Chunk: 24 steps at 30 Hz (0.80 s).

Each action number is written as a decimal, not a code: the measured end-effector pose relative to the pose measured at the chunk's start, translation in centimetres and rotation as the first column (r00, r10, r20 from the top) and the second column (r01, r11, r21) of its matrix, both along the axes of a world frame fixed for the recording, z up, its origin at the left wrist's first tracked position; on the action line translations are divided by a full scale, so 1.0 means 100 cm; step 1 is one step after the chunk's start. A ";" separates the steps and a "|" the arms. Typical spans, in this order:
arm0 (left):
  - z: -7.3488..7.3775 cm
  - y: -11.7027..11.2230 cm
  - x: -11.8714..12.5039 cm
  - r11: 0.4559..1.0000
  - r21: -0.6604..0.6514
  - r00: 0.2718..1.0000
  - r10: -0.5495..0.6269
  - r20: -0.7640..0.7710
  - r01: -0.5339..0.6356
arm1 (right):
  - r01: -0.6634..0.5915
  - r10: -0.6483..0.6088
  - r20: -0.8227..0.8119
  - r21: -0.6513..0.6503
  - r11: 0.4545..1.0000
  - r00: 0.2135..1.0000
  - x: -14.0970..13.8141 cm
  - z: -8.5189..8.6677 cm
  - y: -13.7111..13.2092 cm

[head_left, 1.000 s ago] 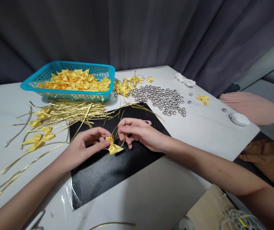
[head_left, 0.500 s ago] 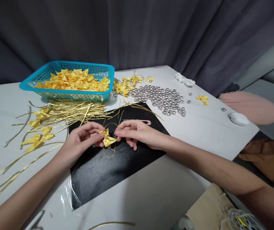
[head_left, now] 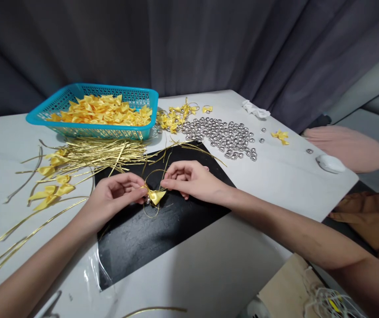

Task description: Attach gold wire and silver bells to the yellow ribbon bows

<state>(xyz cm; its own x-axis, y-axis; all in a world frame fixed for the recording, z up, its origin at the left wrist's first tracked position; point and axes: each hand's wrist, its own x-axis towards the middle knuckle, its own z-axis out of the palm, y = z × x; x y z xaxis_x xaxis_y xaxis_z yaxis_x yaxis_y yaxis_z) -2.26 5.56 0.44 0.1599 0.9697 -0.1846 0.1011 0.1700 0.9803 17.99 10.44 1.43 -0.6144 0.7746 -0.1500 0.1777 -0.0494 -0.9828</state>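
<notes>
Between the fingertips of my left hand (head_left: 119, 194) is a yellow ribbon bow (head_left: 156, 197), with a small silver bell-like piece (head_left: 148, 199) hanging at its knot. My right hand (head_left: 192, 181) is closed in a pinch on a thin gold cord (head_left: 154, 171) that arcs across from the bow. Another loop of cord hangs below the bow. Both hands are above a black mat (head_left: 136, 247). A pink-handled tool (head_left: 206, 168) lies mostly hidden behind my right hand.
A blue basket (head_left: 91, 128) of yellow bows stands at the back left, with gold cords (head_left: 106, 152) piled before it. Silver pieces (head_left: 232, 139) are spread at the back right. A white computer mouse (head_left: 330, 164) lies near the table's right edge.
My right hand has drawn slightly up and to the right with the cord. The bow has turned to the right, and the silver piece at its knot now shows.
</notes>
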 end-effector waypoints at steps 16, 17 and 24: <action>0.005 -0.002 0.003 0.996 -0.019 0.990 -0.086 -0.109 0.085 | 0.014 -0.061 0.092 0.445 0.896 0.994 0.001 -0.002 -0.009; 0.005 -0.002 0.003 0.996 -0.020 0.990 -0.089 -0.110 0.088 | 0.009 -0.077 0.107 0.529 0.849 0.991 0.001 -0.003 -0.010; 0.005 -0.001 0.003 0.985 -0.018 0.976 -0.171 -0.136 0.170 | -0.101 0.084 0.074 0.260 0.960 0.994 -0.001 0.003 -0.009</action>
<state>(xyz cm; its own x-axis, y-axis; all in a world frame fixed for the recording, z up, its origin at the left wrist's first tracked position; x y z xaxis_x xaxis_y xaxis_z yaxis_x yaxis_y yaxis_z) -2.00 5.49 0.97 0.2959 0.9290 -0.2223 0.2622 0.1448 0.9541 17.93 9.53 1.70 -0.6811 0.7321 0.0115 0.2298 0.2286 -0.9460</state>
